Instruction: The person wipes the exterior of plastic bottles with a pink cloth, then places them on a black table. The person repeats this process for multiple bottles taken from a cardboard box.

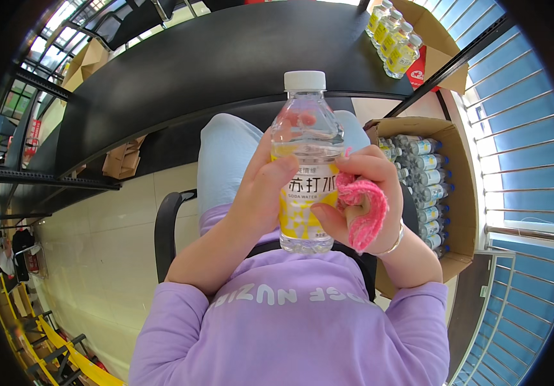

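Note:
A clear plastic soda water bottle [307,144] with a white cap and a yellow and white label is held upright above my lap. My left hand [262,188] grips its left side, thumb on the front and fingertips showing behind it through the plastic. On the right side my right hand [368,193] holds a pink cloth [368,212], with the thumb and index finger touching the label. Part of the cloth is folded inside that hand and hidden.
Across from me stretches a black table [219,53]. Several similar bottles [395,41] stand at its right end beside an open cardboard box [443,62]. Another box [463,193], on my right, holds several bottles lying down. A chair armrest [166,231] is at my left.

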`<state>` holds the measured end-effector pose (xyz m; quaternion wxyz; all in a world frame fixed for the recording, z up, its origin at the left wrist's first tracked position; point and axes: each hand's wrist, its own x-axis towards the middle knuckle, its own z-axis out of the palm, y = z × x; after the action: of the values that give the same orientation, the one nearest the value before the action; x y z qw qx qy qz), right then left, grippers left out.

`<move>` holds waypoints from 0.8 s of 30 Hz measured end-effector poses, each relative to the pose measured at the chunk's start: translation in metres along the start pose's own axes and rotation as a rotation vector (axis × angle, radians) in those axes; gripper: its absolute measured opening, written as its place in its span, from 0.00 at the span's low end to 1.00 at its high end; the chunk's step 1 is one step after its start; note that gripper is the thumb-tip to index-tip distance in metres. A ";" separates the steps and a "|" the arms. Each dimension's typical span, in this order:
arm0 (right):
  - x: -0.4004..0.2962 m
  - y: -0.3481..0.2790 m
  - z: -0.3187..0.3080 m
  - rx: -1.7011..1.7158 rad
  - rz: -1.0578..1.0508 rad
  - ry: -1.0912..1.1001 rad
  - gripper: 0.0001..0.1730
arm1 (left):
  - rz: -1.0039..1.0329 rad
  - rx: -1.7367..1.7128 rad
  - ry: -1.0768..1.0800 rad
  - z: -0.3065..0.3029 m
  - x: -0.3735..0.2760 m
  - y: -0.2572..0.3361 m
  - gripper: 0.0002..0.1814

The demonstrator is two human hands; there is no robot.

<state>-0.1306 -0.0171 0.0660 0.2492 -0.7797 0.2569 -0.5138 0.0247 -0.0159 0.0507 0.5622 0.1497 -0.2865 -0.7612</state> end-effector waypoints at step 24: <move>0.027 0.120 -0.058 0.313 0.869 0.061 0.33 | 0.036 1.243 0.029 -0.028 0.129 -0.017 0.37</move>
<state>-0.1923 -0.1308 0.0260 0.5485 -0.5372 0.4863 -0.4172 -0.0146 -0.1411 0.0299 0.3866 0.4542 -0.6710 -0.4404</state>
